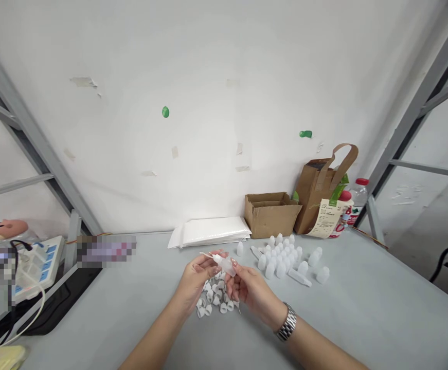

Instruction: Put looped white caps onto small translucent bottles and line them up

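Note:
Between my two hands is a small translucent white squeeze bottle, tilted, with a white cap [216, 258] at its upper left end. My left hand [196, 277] has its fingers closed around the cap end. The bottle's body [227, 265] is pinched in my right hand [252, 290], which wears a metal watch at the wrist. Just below the hands lies a pile of loose white caps [216, 295], partly hidden by my fingers. To the right, several similar bottles [281, 259] stand in a cluster, and a few lie on their sides. One bottle [240, 249] stands apart behind my right hand.
Along the wall are a stack of white envelopes [212, 231], a cardboard box [272, 218], a brown paper bag [312, 198] and a red-capped water bottle [358, 195]. A power strip [50, 262] with cables sits at the left. Metal frame posts flank the grey table [131, 303].

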The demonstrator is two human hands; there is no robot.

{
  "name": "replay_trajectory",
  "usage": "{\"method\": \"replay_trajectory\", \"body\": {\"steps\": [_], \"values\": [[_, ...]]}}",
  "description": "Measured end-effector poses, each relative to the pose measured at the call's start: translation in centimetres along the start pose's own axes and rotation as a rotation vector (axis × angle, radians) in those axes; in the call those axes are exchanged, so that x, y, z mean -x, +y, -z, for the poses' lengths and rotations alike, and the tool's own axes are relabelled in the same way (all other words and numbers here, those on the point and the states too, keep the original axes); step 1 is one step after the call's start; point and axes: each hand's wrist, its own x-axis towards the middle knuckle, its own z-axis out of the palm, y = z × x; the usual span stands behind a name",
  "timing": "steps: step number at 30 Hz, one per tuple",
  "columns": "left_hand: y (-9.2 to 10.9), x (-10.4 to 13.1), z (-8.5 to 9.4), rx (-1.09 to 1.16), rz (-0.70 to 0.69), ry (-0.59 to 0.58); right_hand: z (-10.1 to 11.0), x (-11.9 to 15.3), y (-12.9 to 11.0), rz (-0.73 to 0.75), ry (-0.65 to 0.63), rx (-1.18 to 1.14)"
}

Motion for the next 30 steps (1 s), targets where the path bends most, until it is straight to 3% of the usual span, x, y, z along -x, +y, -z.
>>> {"method": "replay_trajectory", "body": {"steps": [4, 10, 12, 18, 24, 30], "values": [[-0.04, -0.07, 0.04, -0.023, -0.010, 0.065, -0.05, 0.06, -0.18, -0.009, -0.007, 0.057], [-0.44, -0.32, 0.17, -0.040, -0.007, 0.089, -0.32, -0.06, 0.00, 0.150, 0.204, 0.272], [-0.34, -0.24, 0.10, -0.047, -0.002, 0.080, -0.17, -0.09, 0.09, 0.132, 0.189, 0.255], [-0.04, 0.00, -0.02, -0.059, -0.003, 0.065, 0.40, -0.09, 0.28, -0.035, -0.058, -0.023], [-0.63, -0.44, 0.49, -0.055, -0.033, 0.117, 0.02, -0.43, 0.32, 0.117, 0.177, 0.197], [-0.82, -0.63, 0.71, -0.098, -0.046, 0.090, 0.44, -0.59, 0.75, 0.088, 0.096, 0.201]]}}
